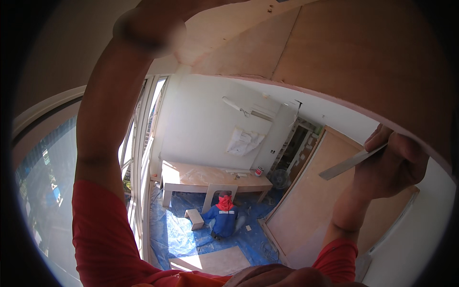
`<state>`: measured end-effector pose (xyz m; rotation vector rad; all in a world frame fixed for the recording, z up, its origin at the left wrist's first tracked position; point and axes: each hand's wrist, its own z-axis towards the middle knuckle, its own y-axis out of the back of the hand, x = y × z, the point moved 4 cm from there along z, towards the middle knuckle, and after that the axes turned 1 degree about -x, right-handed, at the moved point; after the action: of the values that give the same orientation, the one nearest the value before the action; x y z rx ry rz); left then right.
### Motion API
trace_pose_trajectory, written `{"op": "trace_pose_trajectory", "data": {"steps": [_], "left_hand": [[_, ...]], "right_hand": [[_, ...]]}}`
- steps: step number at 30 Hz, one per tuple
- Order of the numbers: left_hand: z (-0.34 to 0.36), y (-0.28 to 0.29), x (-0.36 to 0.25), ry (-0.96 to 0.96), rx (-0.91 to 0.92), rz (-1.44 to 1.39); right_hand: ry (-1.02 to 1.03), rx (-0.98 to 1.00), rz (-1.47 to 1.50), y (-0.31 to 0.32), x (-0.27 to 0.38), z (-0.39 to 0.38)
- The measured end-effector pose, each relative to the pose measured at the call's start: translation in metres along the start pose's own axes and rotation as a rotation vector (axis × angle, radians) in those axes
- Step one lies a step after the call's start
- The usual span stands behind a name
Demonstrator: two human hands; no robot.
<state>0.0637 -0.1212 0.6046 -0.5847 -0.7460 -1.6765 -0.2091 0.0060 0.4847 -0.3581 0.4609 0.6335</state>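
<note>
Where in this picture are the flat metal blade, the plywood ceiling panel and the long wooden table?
Flat metal blade (351, 163): head view, middle of its length, left of the right hand.
Plywood ceiling panel (334, 52): head view, bare face overhead.
Long wooden table (201, 174): head view, bare part of its top.

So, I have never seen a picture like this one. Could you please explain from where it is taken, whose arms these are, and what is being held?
The picture comes from a wide fisheye camera worn on a person's head, so straight edges look bent. The two arms in red sleeves are the wearer's own. The left hand is raised against a plywood ceiling panel; it is blurred, so its grip cannot be told. The right hand holds a flat metal blade, perhaps a scraper or ruler, near the panel's edge. Below, another person in blue clothes kneels on blue floor sheeting beside a long wooden bench.
</note>
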Motion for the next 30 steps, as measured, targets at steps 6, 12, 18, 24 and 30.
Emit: {"op": "trace_pose_trajectory", "data": {"steps": [6,12,18,24,30], "left_hand": [[-0.021,0.008,0.004,0.208,0.06,0.158],[-0.029,-0.001,0.017,0.103,0.059,0.115],[-0.051,0.011,0.02,0.434,0.141,0.274],[-0.018,0.01,0.001,0.347,-0.103,-0.045],[0.015,-0.003,-0.018,0.095,-0.032,0.042]], "right_hand": [[-0.005,0.014,-0.019,-0.001,0.0,0.003],[-0.023,0.028,-0.03,0.0,0.002,0.007],[-0.072,0.068,-0.023,-0.011,0.004,0.012],[-0.071,0.086,0.088,-0.019,0.017,0.013],[-0.058,0.081,0.108,-0.019,0.021,0.014]]}}
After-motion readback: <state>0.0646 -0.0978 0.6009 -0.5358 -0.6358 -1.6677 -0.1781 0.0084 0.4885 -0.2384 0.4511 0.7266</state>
